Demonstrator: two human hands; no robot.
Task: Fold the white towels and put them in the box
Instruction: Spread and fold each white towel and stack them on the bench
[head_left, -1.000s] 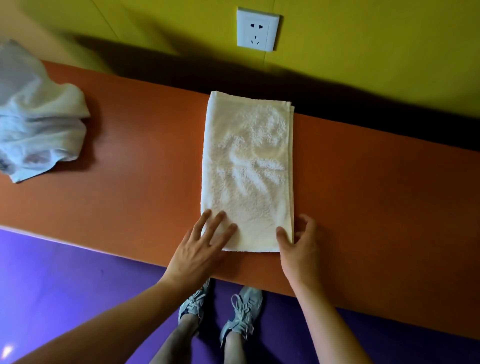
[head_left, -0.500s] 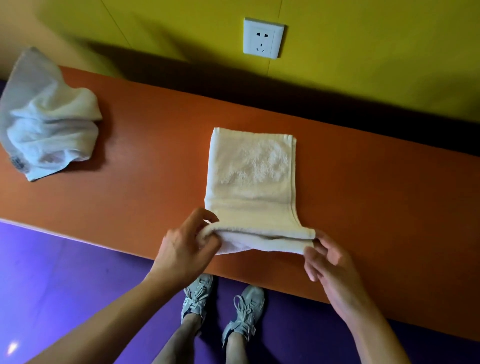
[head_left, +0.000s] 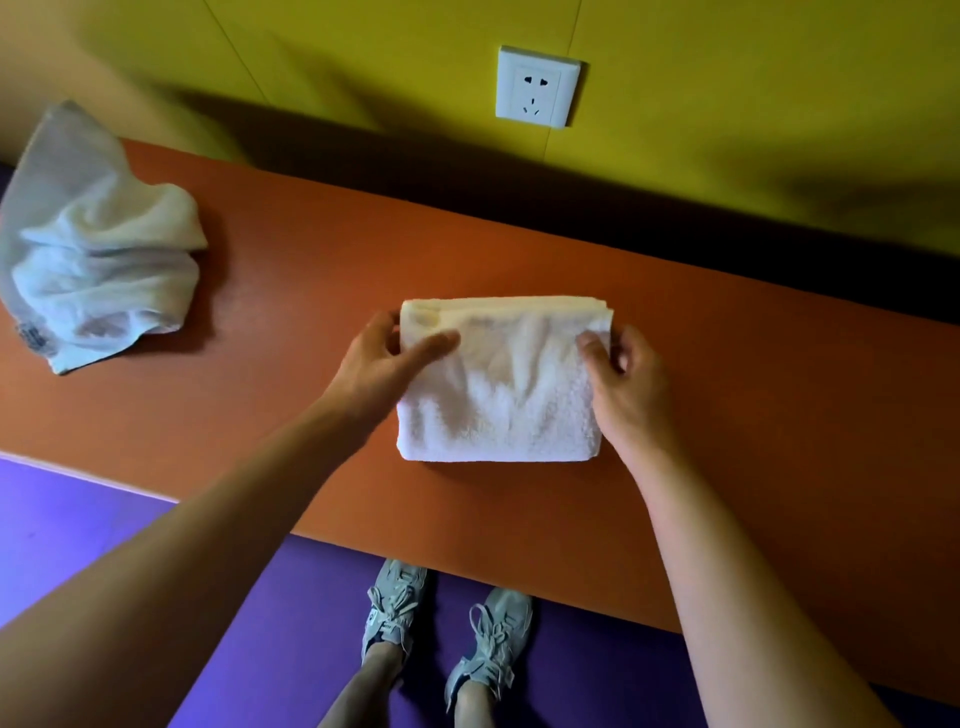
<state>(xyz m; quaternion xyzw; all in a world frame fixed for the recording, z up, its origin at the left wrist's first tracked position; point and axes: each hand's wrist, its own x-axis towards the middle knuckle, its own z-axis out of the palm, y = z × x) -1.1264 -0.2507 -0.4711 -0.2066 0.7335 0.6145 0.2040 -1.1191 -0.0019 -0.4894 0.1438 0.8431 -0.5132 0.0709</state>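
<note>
a folded white towel (head_left: 498, 384) lies flat on the orange table (head_left: 753, 415), a little nearer the table's front edge than the wall. it forms a compact rectangle, with the stacked layer edges showing along its far side and the rounded fold along its near side.

the left hand (head_left: 376, 364) holds the towel's far left corner: the thumb lies across the top of the cloth, pointing right, while the other fingers curl round the left edge, so the corner is pinched between them. the right hand (head_left: 623, 379) is at the far right corner, its fingers (head_left: 592, 348) curled and bunched close together on the towel's right edge; whether the thumb sits under the cloth cannot be told.

well apart to the left, near the table's end, a second white towel (head_left: 98, 244) sits in a crumpled heap, with a small label at its lower left corner.

behind the table rises a yellow wall (head_left: 727, 104) bearing a white wall socket (head_left: 537, 85). below the table's front edge is a purple floor (head_left: 78, 535), where the person's 2 grey lace-up sneakers (head_left: 488, 649) stand side by side.
</note>
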